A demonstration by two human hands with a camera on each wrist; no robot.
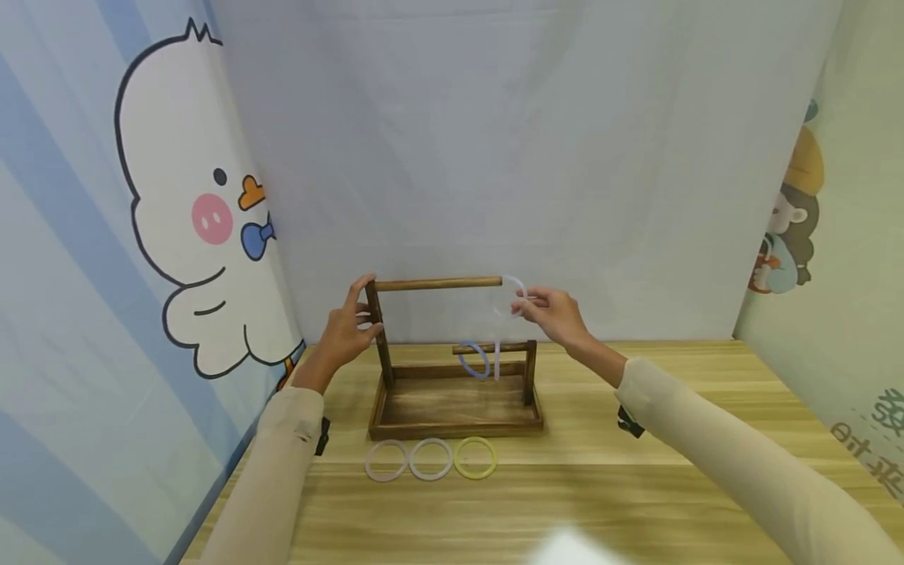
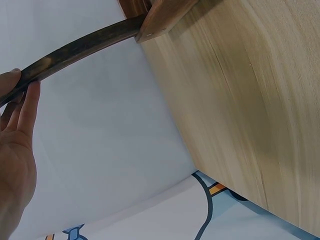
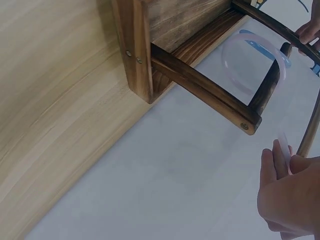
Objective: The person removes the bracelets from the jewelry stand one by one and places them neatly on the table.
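A brown wooden rack (image 1: pixel 377 430) with a tray base stands on the table, one tall post at its left and a shorter one at its right. My left hand (image 1: pixel 346 329) grips the tall post near its top, thumb and fingers on either side. With thumb and fingertips, my right hand (image 1: pixel 558 314) pinches a pale translucent ring (image 1: pixel 523 284) right at the free end of the upper bar (image 1: pixel 438 283). On the lower bar (image 1: pixel 508 348) hang a blue ring (image 1: pixel 485 362) and a pale pinkish ring (image 1: pixel 497 369).
In front of the rack, a pinkish ring (image 1: pixel 386 461), a white ring (image 1: pixel 431 459) and a yellow ring (image 1: pixel 475 458) lie side by side on the wooden table (image 1: pixel 636 486). A pale cloth (image 1: pixel 537 141) hangs behind, with printed curtains at both sides.
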